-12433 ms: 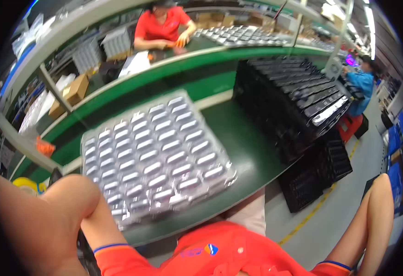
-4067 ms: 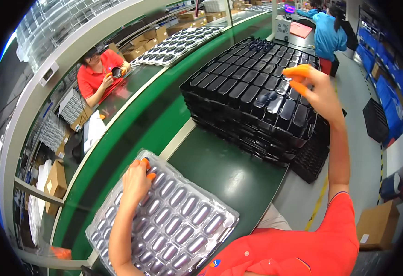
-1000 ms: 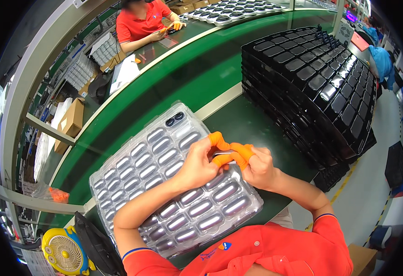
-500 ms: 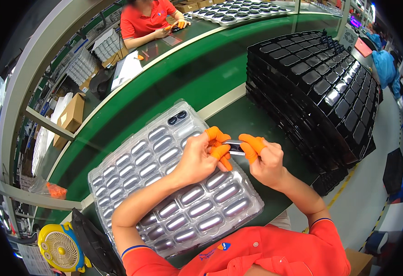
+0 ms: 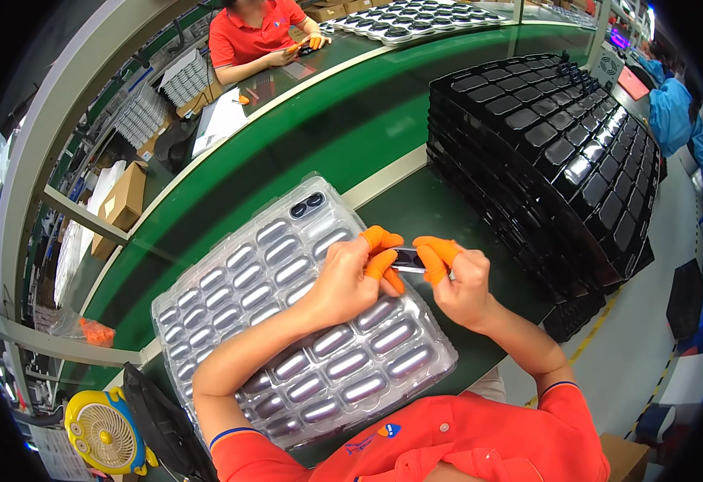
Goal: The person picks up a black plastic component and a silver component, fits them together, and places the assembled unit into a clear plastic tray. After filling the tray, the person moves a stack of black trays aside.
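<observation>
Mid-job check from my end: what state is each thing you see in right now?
Left hand: grip closed on the part's left end
Right hand: grip closed on its right end
Part: held between both hands
Clear tray: lying flat, mostly filled
Dark piece: lying in the clear tray
Black trays: stacked
White tray: loaded
Fan: running or not, cannot tell

1. Right hand (image 5: 450,261) isn't over the black stack (image 5: 528,136) anymore, it's up by the left hand (image 5: 380,261) near the edge of the clear tray (image 5: 319,227).
2. They've got a dark piece (image 5: 408,258) between them, way easier to see than a second ago.
3. Tray's far corner now holds a twin-lens piece (image 5: 307,206); that spot looked silver at first.
</observation>
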The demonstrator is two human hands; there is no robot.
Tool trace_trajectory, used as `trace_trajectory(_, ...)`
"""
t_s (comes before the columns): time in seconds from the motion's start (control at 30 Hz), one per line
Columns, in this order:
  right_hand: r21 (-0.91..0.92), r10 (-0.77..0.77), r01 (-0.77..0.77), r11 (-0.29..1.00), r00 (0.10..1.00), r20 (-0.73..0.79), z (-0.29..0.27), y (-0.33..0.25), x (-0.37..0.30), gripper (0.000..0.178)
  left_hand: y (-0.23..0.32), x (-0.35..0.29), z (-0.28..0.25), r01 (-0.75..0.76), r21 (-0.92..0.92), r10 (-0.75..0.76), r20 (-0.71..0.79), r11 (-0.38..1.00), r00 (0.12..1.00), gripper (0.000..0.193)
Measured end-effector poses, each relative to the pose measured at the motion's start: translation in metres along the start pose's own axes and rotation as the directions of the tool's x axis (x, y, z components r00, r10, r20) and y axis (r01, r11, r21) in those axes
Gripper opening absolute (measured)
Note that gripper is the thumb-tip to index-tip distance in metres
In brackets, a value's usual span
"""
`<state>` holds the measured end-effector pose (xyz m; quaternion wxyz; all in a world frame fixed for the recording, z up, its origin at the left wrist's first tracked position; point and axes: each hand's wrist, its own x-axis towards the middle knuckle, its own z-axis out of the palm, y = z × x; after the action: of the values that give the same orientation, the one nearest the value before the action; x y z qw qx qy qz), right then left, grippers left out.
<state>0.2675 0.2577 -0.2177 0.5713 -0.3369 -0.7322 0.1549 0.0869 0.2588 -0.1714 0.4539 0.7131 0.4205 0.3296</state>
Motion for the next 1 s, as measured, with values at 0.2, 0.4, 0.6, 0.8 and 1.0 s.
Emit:
trace_trajectory(0.2, 0.018, 0.180, -0.184, 0.983, 0.973, 0.142, -0.001, 0.001, -0.007, 0.021, -0.001, -0.002, 0.009, 0.117, 0.037, -0.118, 0.018, 0.992, 0.993, 0.018)
trace_trajectory(0.4, 0.552, 0.449, -0.399, 0.732, 0.892, 0.049, 0.004, -0.016, 0.014, 0.019, -0.004, 0.010, 0.014, 0.066, -0.410, -0.112, -0.088, 0.910, 0.990, 0.015)
trace_trajectory(0.6, 0.008, -0.038, 0.039, 0.999, 0.996, -0.085, 0.004, 0.003, 0.007, 0.011, 0.006, 0.004, 0.015, 0.238, -0.367, -0.206, 0.126, 0.899, 0.970, 0.015)
trace_trajectory(0.8, -0.066, -0.454, 0.450, 0.891, 0.889, -0.067, 0.008, 0.011, -0.007, 0.010, 0.007, -0.012, 0.025, 0.321, -0.268, -0.224, 0.336, 0.908, 0.915, 0.013)
trace_trajectory(1.0, 0.116, -0.463, 0.476, 0.872, 0.878, -0.122, 0.019, 0.007, -0.010, 0.010, -0.011, -0.027, 0.042, 0.153, -0.154, -0.131, 0.147, 0.976, 0.980, 0.012)
